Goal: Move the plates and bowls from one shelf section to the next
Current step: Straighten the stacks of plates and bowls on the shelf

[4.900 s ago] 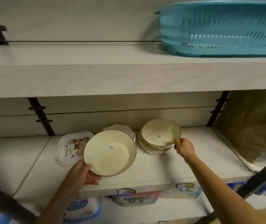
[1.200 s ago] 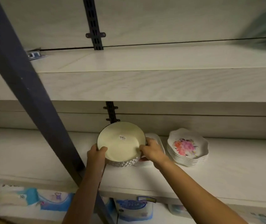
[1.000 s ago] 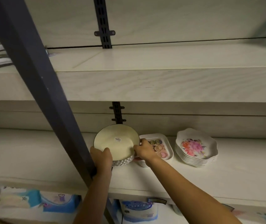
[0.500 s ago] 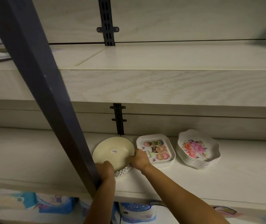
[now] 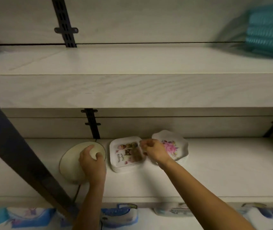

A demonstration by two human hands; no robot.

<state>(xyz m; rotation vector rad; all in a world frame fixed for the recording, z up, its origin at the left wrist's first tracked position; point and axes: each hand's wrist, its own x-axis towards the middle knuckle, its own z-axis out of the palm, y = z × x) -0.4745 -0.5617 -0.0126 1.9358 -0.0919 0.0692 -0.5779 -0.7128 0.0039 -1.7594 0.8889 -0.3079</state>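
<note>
A stack of round cream plates (image 5: 70, 161) sits on the middle shelf (image 5: 215, 171), just left of the black wall bracket (image 5: 92, 125). My left hand (image 5: 91, 163) rests on top of its right side with the fingers lightly bent. Right of it stand a stack of square white plates with cartoon owls (image 5: 124, 156) and a stack of scalloped plates with pink flowers (image 5: 175, 146). My right hand (image 5: 154, 151) hovers over the gap between these two stacks, fingers loosely curled, holding nothing that I can see. The view is blurred.
A dark slanted post (image 5: 16, 155) crosses the left foreground close to the cream plates. A thick upper shelf (image 5: 132, 90) overhangs, with a teal basket (image 5: 268, 30) at its right end. Blue-and-white packs (image 5: 119, 214) lie under the shelf.
The cream plates came down onto the shelf left of the square plates. My right hand let go of them and moved right toward the other stacks. My left hand slid onto the plates' top.
</note>
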